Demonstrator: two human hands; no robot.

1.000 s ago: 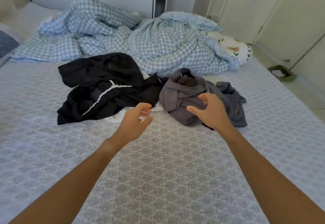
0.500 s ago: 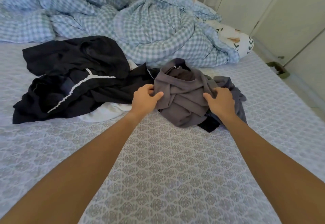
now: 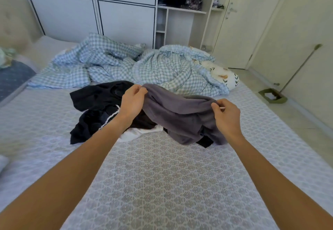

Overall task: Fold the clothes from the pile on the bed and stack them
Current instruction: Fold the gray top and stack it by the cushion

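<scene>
A grey garment (image 3: 182, 114) hangs lifted off the bed, its lower part still trailing on the sheet. My left hand (image 3: 132, 101) pinches its upper left edge and my right hand (image 3: 227, 115) pinches its upper right edge. Behind and left of it lies a crumpled black garment with white trim (image 3: 100, 107). A white piece (image 3: 137, 133) sticks out from under the black one, and a black scrap (image 3: 206, 142) shows under the grey hem. All of it lies on the patterned bed sheet (image 3: 162, 175).
A rumpled blue checked duvet (image 3: 144, 67) fills the far half of the bed, with a leaf-print pillow (image 3: 225, 74) at its right end. A dustpan with a long handle (image 3: 273, 96) stands on the floor to the right. White cupboards and an open shelf line the back wall.
Both hands closed on the grey garment and raised it off the pile, spreading it between them. The camera tilted upward, so the cupboards came into view.
</scene>
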